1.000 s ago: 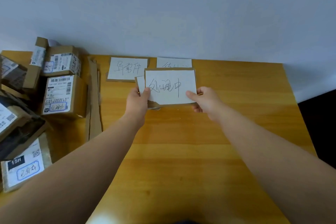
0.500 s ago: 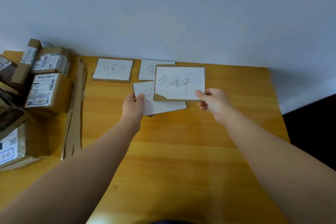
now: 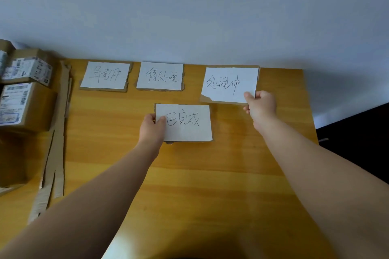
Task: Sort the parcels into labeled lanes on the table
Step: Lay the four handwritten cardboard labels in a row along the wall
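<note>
Separated now: right hand (image 3: 262,105) pinches far card (image 3: 229,84), left hand (image 3: 152,126) pinches near card (image 3: 187,122); parcels (image 3: 27,103) piled left.

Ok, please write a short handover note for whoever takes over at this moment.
Left hand pinches the left edge of the 已完成 card, mid-table.
Right hand pinches the lower right corner of the 处理中 card, at the back row's right end.
Done: 异常件 card and 待处理 card lie flat along the table's back edge.
Left: place both held cards, then sort the parcels, all piled at the table's left.
</note>
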